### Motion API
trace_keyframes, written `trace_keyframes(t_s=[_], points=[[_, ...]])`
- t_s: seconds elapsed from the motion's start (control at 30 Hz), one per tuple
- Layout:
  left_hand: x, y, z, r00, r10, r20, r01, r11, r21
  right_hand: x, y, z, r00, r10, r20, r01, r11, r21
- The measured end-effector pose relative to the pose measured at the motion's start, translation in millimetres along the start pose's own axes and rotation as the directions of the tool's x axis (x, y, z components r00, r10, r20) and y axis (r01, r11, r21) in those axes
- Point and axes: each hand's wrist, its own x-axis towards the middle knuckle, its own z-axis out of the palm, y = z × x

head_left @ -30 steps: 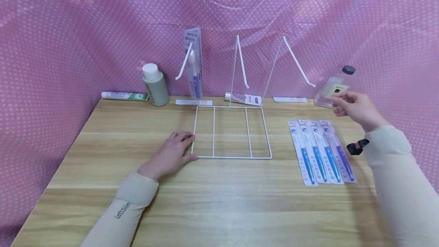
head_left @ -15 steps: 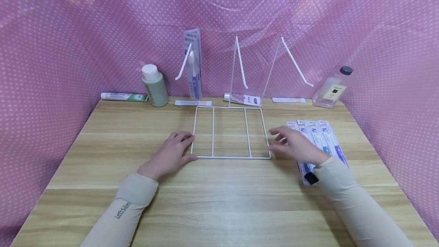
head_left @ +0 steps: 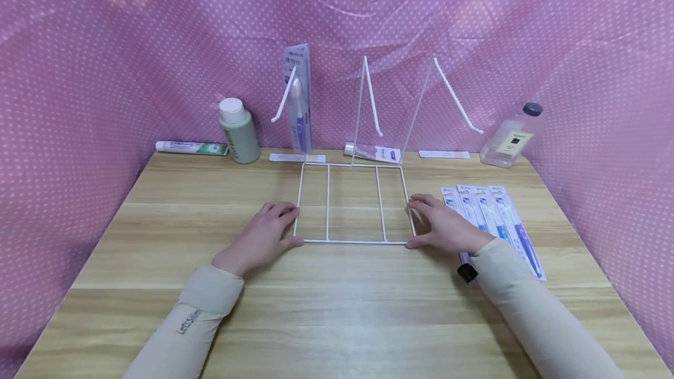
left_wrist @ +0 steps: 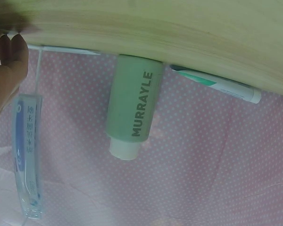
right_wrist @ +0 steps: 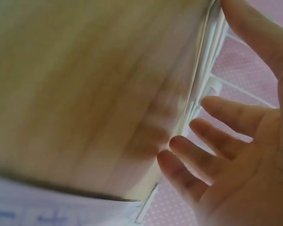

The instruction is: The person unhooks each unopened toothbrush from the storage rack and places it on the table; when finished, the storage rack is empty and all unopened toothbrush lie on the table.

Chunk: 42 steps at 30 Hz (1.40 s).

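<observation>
In the head view a white wire display rack stands on the wood table, with three prongs at its back. On the left prong hangs a packaged purple toothbrush, upside down in the left wrist view. My left hand rests at the rack's front left corner, fingertips on the side wire and thumb by the front wire. My right hand touches the front right corner, its fingers spread and loosely bent in the right wrist view. Several packaged toothbrushes lie to the right, partly hidden under the right forearm.
A green bottle with a white cap and a toothpaste tube stand and lie at back left. Behind the rack lies another tube. A clear bottle with a dark cap stands at back right, before the pink dotted cloth.
My right hand has come from beside the clear bottle, leftward over the packaged toothbrushes, to the rack's right corner. The left hand has stayed at the left corner.
</observation>
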Motion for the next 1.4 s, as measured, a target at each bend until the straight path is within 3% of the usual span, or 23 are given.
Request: trace_keyframes(t_s=[0.23,0.53,0.83,0.97,1.1,1.2,1.3,1.4], points=[[-0.3,0.2,-0.8,1.0,-0.004,0.002,0.004,1.0,-0.002,0.3,2.5,-1.4,0.998,-0.025,0.054,0.025,1.0,0.008],[-2.4,-2.0,-1.4,1.0,-0.011,0.02,0.01,1.0,0.017,1.1,5.4,3.6,0.997,-0.054,0.05,0.054,0.999,-0.003],[-5.1,-4.5,-7.9,0.999,-0.002,0.035,0.0,0.999,0.041,-0.8,3.1,0.6,0.998,-0.017,0.063,0.018,1.0,-0.006],[-3.8,-7.6,-18.2,0.997,-0.042,0.065,0.042,0.999,-0.003,-0.5,2.1,-1.2,0.998,-0.014,0.062,0.015,1.0,-0.006],[2.4,-14.0,-39.7,0.997,-0.05,0.057,0.052,0.998,-0.04,0.5,0.8,-0.6,0.998,-0.021,0.057,0.021,1.0,-0.005],[10.8,-16.8,-60.6,0.998,-0.061,0.004,0.061,0.995,-0.082,0.3,1.0,-0.4,0.998,-0.008,0.063,0.008,1.0,0.001],[19.6,-15.0,-82.5,0.989,-0.094,-0.114,0.077,0.986,-0.147,-0.2,2.5,-0.6,0.997,0.007,0.071,-0.007,1.0,0.002],[28.5,-8.9,-100.7,0.948,-0.117,-0.295,0.049,0.973,-0.227,-0.3,3.1,-1.0,0.997,0.005,0.073,-0.005,1.0,-0.002]])
